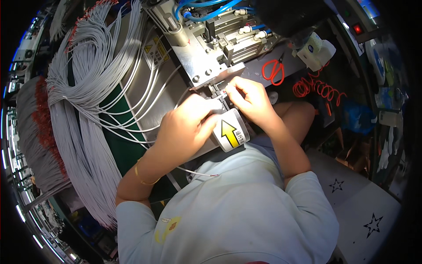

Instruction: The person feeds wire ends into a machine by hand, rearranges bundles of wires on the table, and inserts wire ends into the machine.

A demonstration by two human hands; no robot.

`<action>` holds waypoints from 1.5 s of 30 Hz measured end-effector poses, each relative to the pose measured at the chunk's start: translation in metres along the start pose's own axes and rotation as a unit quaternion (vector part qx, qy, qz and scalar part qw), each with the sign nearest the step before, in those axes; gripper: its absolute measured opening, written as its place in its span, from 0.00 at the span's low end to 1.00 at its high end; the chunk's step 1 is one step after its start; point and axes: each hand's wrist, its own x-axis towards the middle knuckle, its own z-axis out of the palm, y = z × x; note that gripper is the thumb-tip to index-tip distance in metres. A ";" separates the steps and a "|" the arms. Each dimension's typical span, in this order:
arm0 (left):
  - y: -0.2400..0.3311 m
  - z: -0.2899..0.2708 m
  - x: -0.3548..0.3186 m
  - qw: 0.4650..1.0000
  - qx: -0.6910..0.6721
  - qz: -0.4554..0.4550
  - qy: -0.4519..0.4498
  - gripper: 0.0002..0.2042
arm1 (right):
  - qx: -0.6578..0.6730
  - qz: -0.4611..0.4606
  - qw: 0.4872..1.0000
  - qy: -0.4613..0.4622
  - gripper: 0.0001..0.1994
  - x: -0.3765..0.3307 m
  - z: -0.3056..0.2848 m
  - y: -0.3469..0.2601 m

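My left hand (188,122) is closed in a pinch at the front of a metal bench machine (193,61); what lies between its fingertips is hidden. Close by on the right, my right hand (251,100) pinches at the same small metal fixture (218,93), and I cannot make out what it holds. Below the fixture, between my hands, is a white rounded cover (223,132) with a yellow arrow. Grey cables (127,118) run from a big bundle toward my left hand and forearm. A cable's stripped end (214,175) lies near my shirt.
The thick bundle of grey cables (88,88) hangs over the left side, with more red-tipped cables (39,127) beyond it. Red-handled scissors (274,71), a coiled red hose (316,88) and a white container (314,52) are at the right. Blue air tubes (209,14) cross the machine's top.
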 end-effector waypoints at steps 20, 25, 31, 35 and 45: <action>-0.020 0.003 -0.001 0.943 -0.286 -0.168 -0.012 0.08 | 0.016 -0.125 0.992 0.015 0.05 -0.011 0.011 -0.034; -0.014 0.004 0.000 0.930 -0.337 -0.145 0.026 0.07 | 0.011 -0.085 0.996 -0.017 0.04 -0.015 0.006 -0.046; -0.012 0.004 -0.002 0.915 -0.355 -0.192 0.019 0.06 | 0.125 0.025 0.991 -0.039 0.05 -0.015 0.008 -0.053; -0.013 0.009 -0.001 0.900 -0.404 -0.161 0.037 0.06 | 0.209 0.087 0.973 -0.045 0.04 -0.015 0.010 -0.051; -0.018 0.007 0.000 0.912 -0.381 -0.146 0.045 0.05 | -0.109 -0.105 0.987 -0.053 0.05 -0.014 0.004 -0.051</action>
